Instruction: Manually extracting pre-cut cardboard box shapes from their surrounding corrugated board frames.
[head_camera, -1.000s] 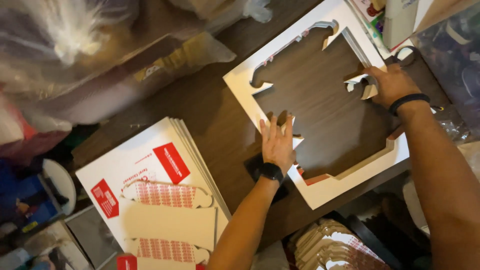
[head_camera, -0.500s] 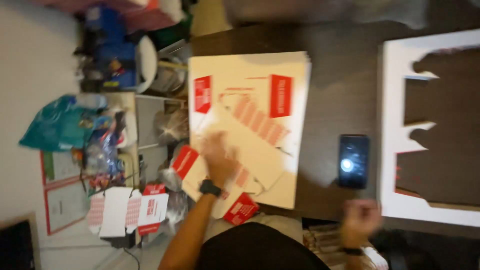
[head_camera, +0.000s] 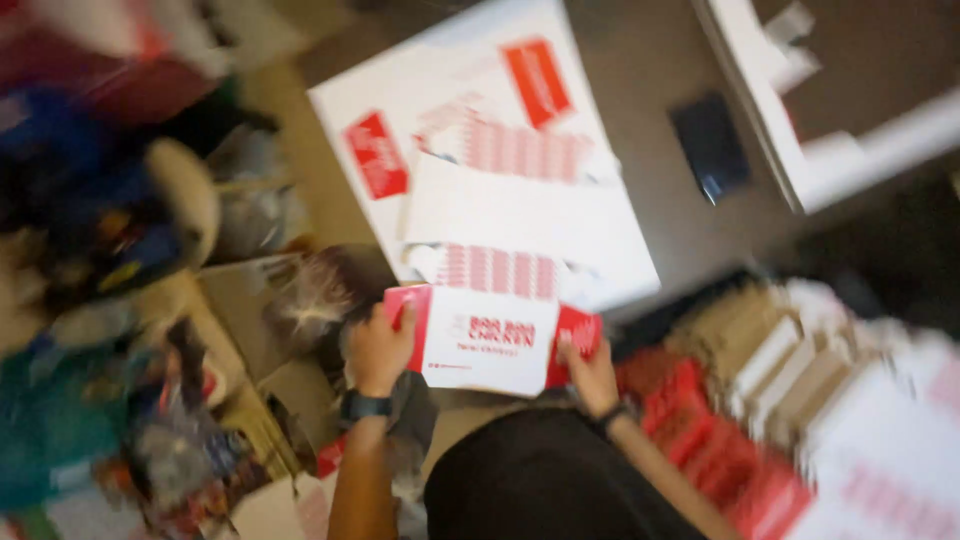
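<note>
Both hands gripped a red-and-white die-cut carton blank (head_camera: 490, 340) by its red end flaps. The left hand (head_camera: 380, 350) had its fingers curled over the left flap; the right hand (head_camera: 590, 375) pinched the right one. The blank hung just off the near edge of the table (head_camera: 660, 150), below the stack of flat printed sheets (head_camera: 500, 170). The view was blurred, so the grip on the right flap seemed shallow at best. Held only at the tips, the thin card could sag, crease mid-panel or slip free. Beyond the fingertips lay a dark phone (head_camera: 712, 145) and a white cut-out frame (head_camera: 800, 150). A careless swing could catch either one.
</note>
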